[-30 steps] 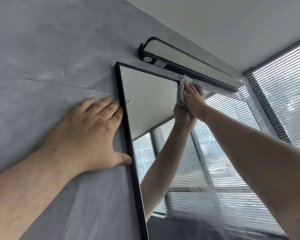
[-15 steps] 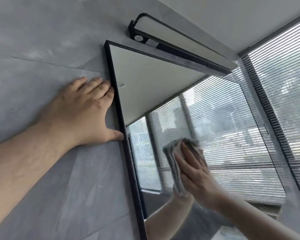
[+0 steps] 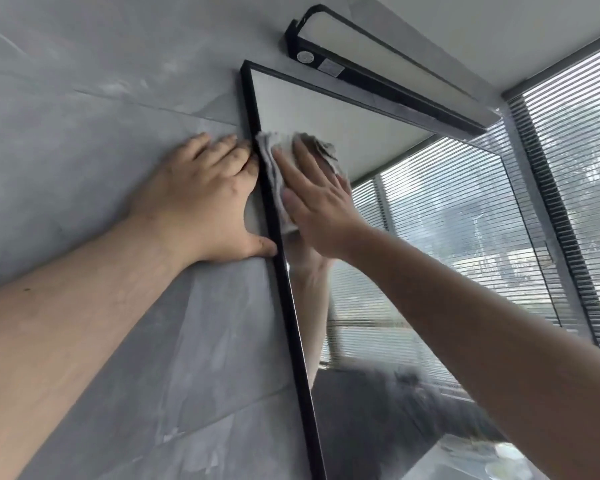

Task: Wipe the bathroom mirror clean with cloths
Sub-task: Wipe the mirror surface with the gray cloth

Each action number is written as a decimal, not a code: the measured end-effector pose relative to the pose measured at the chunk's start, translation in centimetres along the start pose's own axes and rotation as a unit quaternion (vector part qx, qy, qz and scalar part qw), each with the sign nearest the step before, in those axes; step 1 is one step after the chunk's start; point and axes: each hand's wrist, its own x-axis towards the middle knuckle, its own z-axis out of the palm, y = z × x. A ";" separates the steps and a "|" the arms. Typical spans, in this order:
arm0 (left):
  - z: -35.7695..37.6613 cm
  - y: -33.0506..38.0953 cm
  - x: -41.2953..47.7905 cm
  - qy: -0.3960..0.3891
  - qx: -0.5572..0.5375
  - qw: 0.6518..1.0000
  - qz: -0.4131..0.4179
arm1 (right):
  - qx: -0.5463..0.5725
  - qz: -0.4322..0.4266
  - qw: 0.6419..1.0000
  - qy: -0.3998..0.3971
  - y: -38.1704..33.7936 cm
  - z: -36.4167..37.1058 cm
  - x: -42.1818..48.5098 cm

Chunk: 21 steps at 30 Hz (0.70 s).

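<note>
As the left hand (image 3: 201, 199) lies flat, the flat right hand (image 3: 321, 206) presses one cloth (image 3: 267, 147).

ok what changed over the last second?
The right hand swept the cloth from the top edge of the mirror down to mid-glass, then up and left; it now presses it beside the left frame near the top corner. Nothing grasped or released. The left hand stayed flat on the wall beside the frame.

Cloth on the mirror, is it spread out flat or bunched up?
Bunched up: the cloth shows layered folds and a crumpled edge under the flat right hand, pressed against the mirror.
</note>
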 end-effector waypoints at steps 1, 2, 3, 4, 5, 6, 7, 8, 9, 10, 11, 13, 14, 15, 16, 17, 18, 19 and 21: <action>0.0 0.0 0.0 0.000 0.002 1.000 0.000 | 0.010 0.020 1.000 0.001 -0.7 -0.3 2.4; 0.0 0.0 0.0 -0.001 0.004 1.000 0.001 | 0.019 0.037 0.999 0.003 -1.2 -0.6 4.5; -0.1 0.0 0.0 -0.002 0.007 1.000 0.002 | 0.026 0.048 0.998 0.003 -1.5 -0.9 5.9; -0.1 0.0 0.0 -0.003 0.008 1.000 0.003 | 0.030 0.056 0.998 0.002 -1.6 -1.1 6.9; -0.1 0.0 0.0 -0.001 0.008 1.000 0.003 | 0.034 0.059 0.998 0.000 -1.6 -1.3 7.3; -0.1 0.0 0.0 0.002 0.006 1.000 0.004 | 0.036 0.060 0.998 -0.004 -1.6 -1.3 7.3; -0.2 0.0 0.0 0.005 0.004 1.000 0.005 | 0.038 0.061 0.997 -0.008 -1.5 -1.3 6.9; -0.1 0.0 -0.1 0.009 0.003 1.000 0.007 | 0.038 0.061 0.997 -0.008 -1.4 -1.2 6.3; -0.1 -0.1 -0.1 0.014 0.002 1.000 0.007 | 0.039 0.059 0.997 -0.007 -1.4 -1.1 5.4; 0.0 -0.2 -0.1 0.017 0.000 1.000 0.008 | 0.038 0.057 0.998 -0.006 -1.5 -0.9 4.3; 0.0 -0.2 0.0 0.021 -0.003 1.000 0.011 | 0.037 0.057 0.998 -0.007 -1.6 -0.6 2.9; 0.1 -0.3 0.0 0.031 -0.008 0.999 0.015 | 0.036 0.054 0.998 -0.008 -1.8 0.1 -0.2; 0.1 -0.4 0.0 0.033 -0.010 0.999 0.015 | 0.037 0.053 0.998 -0.007 -1.9 0.5 -2.0; 0.2 -0.4 0.1 0.033 -0.008 0.999 0.017 | 0.038 0.053 0.998 -0.006 -2.0 1.0 -3.8; 0.2 -0.4 0.0 0.034 -0.004 0.999 0.019 | 0.040 0.055 0.998 -0.005 -2.0 1.5 -5.6; 0.2 -0.3 0.0 0.041 0.000 0.999 0.022 | 0.042 0.058 0.997 -0.006 -2.1 2.0 -7.5; 0.3 -0.3 -0.1 0.050 -0.001 0.998 0.025 | 0.044 0.062 0.997 -0.008 -2.2 2.4 -9.3; 0.4 -0.4 -0.1 0.050 -0.002 0.998 0.024 | 0.045 0.067 0.997 -0.014 -2.4 2.7 -11.1; 0.3 -0.5 -0.1 0.053 -0.004 0.998 0.024 | 0.045 0.089 0.994 -0.043 -2.9 3.3 -14.7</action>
